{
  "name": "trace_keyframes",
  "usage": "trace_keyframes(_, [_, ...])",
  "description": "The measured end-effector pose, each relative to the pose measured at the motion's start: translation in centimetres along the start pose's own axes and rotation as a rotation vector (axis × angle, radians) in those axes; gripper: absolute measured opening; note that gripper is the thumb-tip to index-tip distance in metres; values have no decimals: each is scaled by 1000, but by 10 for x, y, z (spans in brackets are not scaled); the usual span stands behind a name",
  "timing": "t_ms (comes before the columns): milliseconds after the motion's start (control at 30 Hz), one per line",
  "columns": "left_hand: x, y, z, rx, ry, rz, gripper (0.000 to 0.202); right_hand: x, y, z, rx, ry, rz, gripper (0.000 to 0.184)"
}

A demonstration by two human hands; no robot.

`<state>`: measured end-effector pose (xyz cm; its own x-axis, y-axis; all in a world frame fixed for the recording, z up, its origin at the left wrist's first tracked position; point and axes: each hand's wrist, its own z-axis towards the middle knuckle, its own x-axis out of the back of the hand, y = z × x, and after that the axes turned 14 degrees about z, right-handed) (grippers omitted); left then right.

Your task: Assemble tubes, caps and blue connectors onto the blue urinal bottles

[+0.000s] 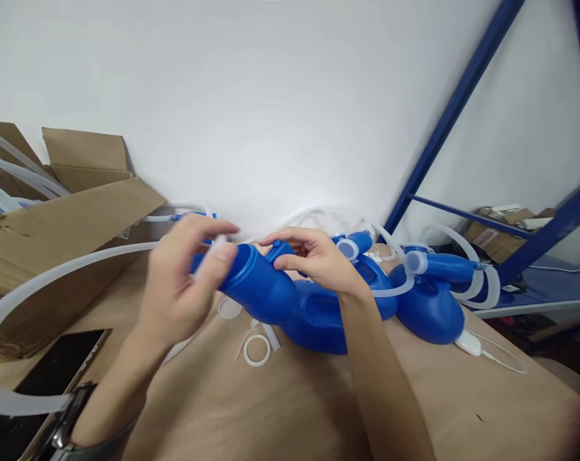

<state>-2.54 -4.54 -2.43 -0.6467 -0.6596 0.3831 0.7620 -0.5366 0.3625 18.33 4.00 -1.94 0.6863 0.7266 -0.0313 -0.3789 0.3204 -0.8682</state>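
A blue plastic bottle (pixel 290 307), shaped like a urinal bottle, lies with its open neck tilted up toward my left hand. My left hand (pixel 179 282), partly blurred, is closed in a pinch on a small whitish translucent piece (pixel 219 243) beside the neck's mouth; its exact kind is unclear. Some blue plastic shows behind those fingers. My right hand (pixel 316 259) grips a small blue cap-like part (pixel 279 250) by the neck, between thumb and fingers. A translucent hose (pixel 79 262) loops behind my left hand and wrist.
A white ring (pixel 257 350) and a clear disc (pixel 229 308) lie on the brown-covered table (pixel 271 416). More blue bottles (pixel 431 307) with hoses stand right. An open cardboard box (pixel 73 211) and a phone (pixel 59 362) are left. A blue metal rack (pixel 456 109) borders the right side.
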Motion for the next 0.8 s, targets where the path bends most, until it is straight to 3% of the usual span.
trace_keyframes(133, [-22,15,9,-53,-192,30,31,10,-11,-16,51,150,-67,28])
trace_keyframes(300, [-43,15,14,-45,-213,56,28,15,-11,-18,83,253,-167,28])
trace_keyframes(500, [-59,6,6,177,-351,-277,28,18,-3,-14,9,249,-116,30])
trace_keyframes(600, [-65,1,4,279,-315,-345,27,14,4,-10,-33,360,-97,41])
trace_keyframes(700, [-68,-1,4,332,-184,-339,24,4,13,-4,3,471,55,59])
trace_keyframes(800, [-68,-1,2,361,-54,-358,29,-4,19,1,67,526,239,65])
